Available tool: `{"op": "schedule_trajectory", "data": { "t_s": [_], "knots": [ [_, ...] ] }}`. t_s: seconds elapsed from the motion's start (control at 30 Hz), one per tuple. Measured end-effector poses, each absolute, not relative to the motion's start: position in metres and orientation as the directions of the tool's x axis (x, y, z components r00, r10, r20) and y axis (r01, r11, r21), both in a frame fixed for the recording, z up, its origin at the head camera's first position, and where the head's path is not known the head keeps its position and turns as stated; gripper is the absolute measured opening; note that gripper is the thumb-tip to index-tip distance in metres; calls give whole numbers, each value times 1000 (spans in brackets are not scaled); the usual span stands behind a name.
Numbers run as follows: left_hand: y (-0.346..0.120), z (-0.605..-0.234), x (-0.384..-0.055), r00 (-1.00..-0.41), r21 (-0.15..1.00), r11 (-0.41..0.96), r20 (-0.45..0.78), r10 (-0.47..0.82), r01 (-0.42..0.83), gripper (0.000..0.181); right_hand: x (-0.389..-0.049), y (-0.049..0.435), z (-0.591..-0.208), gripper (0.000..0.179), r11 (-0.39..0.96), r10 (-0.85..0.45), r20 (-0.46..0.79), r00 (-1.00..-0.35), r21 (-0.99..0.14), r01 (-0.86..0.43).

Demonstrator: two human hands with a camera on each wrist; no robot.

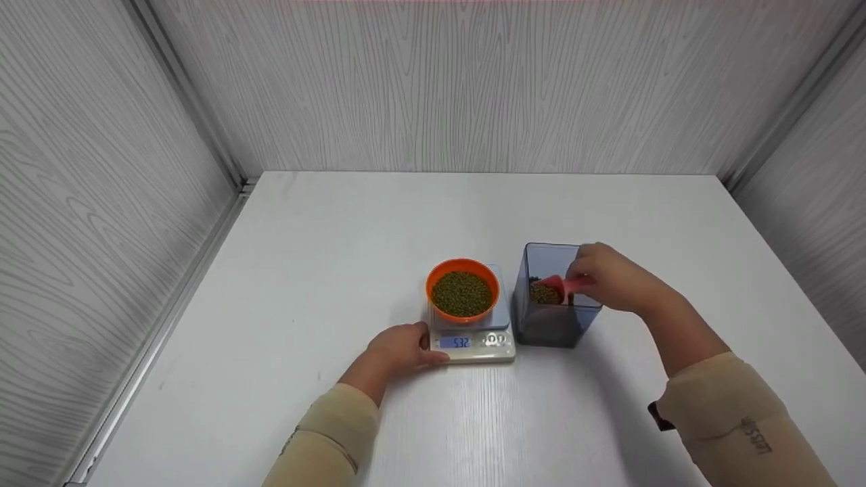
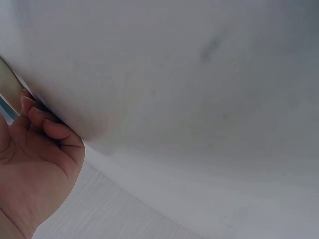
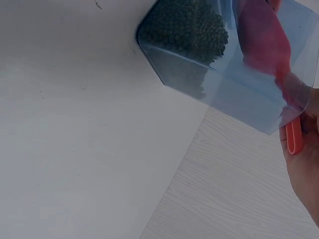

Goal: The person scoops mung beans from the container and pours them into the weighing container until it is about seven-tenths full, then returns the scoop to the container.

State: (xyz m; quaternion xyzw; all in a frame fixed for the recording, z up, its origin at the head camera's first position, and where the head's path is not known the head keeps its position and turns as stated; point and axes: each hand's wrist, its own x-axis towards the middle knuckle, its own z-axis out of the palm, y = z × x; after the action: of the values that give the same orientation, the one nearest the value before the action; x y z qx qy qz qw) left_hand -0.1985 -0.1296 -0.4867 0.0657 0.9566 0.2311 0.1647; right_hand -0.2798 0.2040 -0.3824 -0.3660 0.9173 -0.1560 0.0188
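Note:
My right hand grips the handle of a red scoop, whose bowl holds green beans inside the mouth of a clear bluish container. In the right wrist view more beans lie at the container's bottom, and the scoop shows through its wall. An orange bowl full of green beans stands on a kitchen scale whose display appears to read 532. At the scale's left front corner, my left hand holds the edge between thumb and fingers.
The container stands just right of the scale on a white table. Wood-grain panels rise at the back and both sides. Small dark specks lie on the tabletop in the right wrist view.

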Motion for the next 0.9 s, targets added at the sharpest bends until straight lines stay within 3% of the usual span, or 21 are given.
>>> {"op": "schedule_trajectory", "data": {
  "t_s": [0.9],
  "knots": [
    [-130,-487,-198,-937,472,880,-278,211,58,47,-263,247,-396,14,661,-491,170,-854,-567,-492]
  ]
}}
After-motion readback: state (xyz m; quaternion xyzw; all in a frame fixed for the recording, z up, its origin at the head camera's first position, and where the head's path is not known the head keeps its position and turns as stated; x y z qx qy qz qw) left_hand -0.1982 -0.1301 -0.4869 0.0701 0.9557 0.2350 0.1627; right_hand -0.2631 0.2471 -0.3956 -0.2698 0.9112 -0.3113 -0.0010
